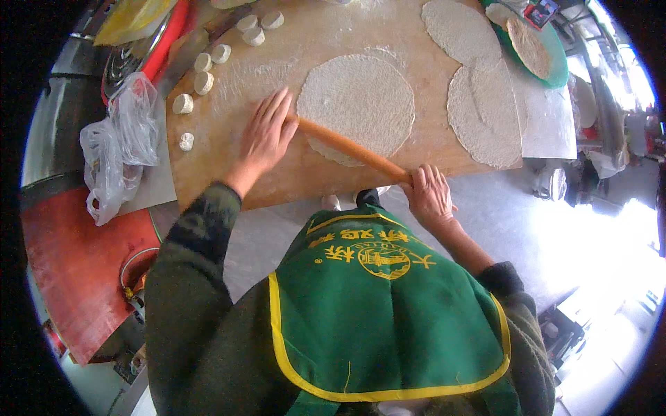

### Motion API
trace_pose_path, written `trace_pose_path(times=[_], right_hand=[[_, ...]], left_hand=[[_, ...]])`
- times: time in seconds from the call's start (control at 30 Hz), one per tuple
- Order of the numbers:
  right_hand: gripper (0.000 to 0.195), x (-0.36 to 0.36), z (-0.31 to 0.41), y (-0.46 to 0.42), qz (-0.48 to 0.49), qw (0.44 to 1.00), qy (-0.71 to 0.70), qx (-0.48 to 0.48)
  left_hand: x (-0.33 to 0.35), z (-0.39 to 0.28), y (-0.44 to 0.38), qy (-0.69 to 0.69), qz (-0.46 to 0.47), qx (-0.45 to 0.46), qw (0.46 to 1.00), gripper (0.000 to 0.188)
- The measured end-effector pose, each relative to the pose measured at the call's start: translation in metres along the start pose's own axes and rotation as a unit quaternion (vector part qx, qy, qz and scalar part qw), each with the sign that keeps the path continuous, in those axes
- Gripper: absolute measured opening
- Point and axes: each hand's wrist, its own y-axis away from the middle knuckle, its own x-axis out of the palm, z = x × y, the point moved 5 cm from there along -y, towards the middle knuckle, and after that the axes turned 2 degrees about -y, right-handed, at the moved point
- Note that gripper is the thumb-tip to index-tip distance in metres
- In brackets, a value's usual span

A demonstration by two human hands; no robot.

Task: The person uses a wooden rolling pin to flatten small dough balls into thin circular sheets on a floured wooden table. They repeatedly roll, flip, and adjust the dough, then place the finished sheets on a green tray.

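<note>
A wooden rolling pin [354, 150] lies slantwise over the near left part of a wide, thin round of dough [359, 104]. At the pin's far left end is my left hand [268, 127], its palm down and fingers stretched out over that end. My right hand [429, 192] is closed around the near right end, just past the board's front edge. The dough round lies flat on a floured wooden board [250, 182]. Part of its near edge is hidden beneath the pin.
Several small dough pieces [203, 83] lie along the board's left side. Two flattened dough rounds [484, 114] overlap at the right. Beyond them, a green tray [556, 67] holds a browned flatbread [528, 47]. Clear plastic bags [122, 140] hang at the left, near a red-rimmed basin [161, 47].
</note>
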Motion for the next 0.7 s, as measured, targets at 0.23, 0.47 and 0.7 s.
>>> trace_pose_path(times=[0.23, 0.47, 0.7], right_hand=[[0.024, 0.0, -0.008, -0.007, -0.06, 0.997, 0.042, 0.02], [0.029, 0.011, 0.026, 0.019, -0.017, 0.999, -0.046, -0.01], [0.021, -0.013, -0.016, -0.016, -0.118, 0.991, 0.059, 0.019]], left_hand=[[0.034, -0.001, -0.062, -0.03, -0.066, -0.028, 0.997, 0.05], [-0.021, -0.001, 0.051, -0.009, 0.037, -0.008, 0.999, 0.054], [0.039, -0.006, -0.112, 0.032, -0.106, -0.057, 0.992, 0.05]])
